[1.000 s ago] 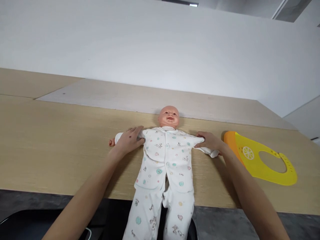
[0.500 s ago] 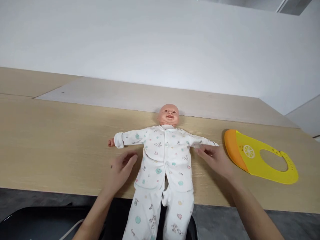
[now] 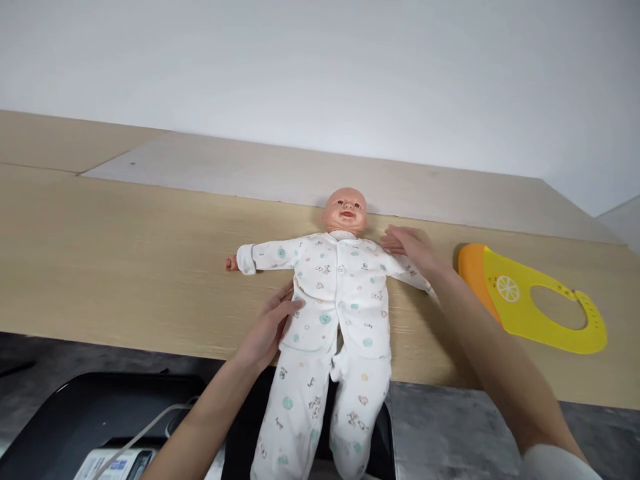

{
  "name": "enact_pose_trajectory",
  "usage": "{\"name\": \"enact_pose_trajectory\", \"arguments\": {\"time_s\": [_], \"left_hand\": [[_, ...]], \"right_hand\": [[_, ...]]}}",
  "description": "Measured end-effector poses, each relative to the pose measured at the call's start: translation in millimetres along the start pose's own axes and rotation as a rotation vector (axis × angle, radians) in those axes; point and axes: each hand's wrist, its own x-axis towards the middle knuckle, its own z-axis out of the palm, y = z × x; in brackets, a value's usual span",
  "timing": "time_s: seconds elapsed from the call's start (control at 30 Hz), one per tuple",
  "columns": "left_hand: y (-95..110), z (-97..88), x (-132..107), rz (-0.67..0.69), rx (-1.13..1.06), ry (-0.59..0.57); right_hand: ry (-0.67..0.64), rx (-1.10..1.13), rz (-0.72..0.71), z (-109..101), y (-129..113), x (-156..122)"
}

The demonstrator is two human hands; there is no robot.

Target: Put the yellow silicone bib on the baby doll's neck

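A baby doll point(image 3: 341, 293) in a white printed top and trousers lies on its back with its arms spread. My left hand point(image 3: 275, 320) is at the doll's waist on the left, thumb resting on the top and the other fingers along its side, partly hidden. Above the doll's sleeve on the right hovers my right hand point(image 3: 407, 245), fingers stretched out beside the head and shoulder, holding nothing. My right forearm covers the end of that sleeve.
A yellow bib point(image 3: 543, 300) with an orange pocket lies right of the doll on the wooden table point(image 3: 125, 260). A white wall point(image 3: 320, 80) rises behind. Below the front edge are a black chair point(image 3: 125, 400), a cable and a white printed box point(image 3: 113, 463).
My left hand has moved up and inward to touch the doll's side. The right hand has risen from the sleeve towards the doll's head. The camera view has tilted slightly down.
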Motion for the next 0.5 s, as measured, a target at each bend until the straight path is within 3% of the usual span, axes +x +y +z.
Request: {"name": "enact_pose_trajectory", "arguments": {"time_s": [0.07,0.17,0.33,0.5], "left_hand": [[1,1.7,0,-0.002,0.041,-0.009],[5,4.7,6,-0.002,0.076,-0.051],[10,9.5,22,0.005,0.003,-0.146],[10,22.0,24,0.045,0.031,-0.190]], "right_hand": [[-0.136,0.154,0.169,14,-4,26],[-0.375,0.327,0.297,31,-8,50],[-0.509,0.446,0.334,41,-5,60],[-0.590,0.520,0.254,44,-4,63]]}}
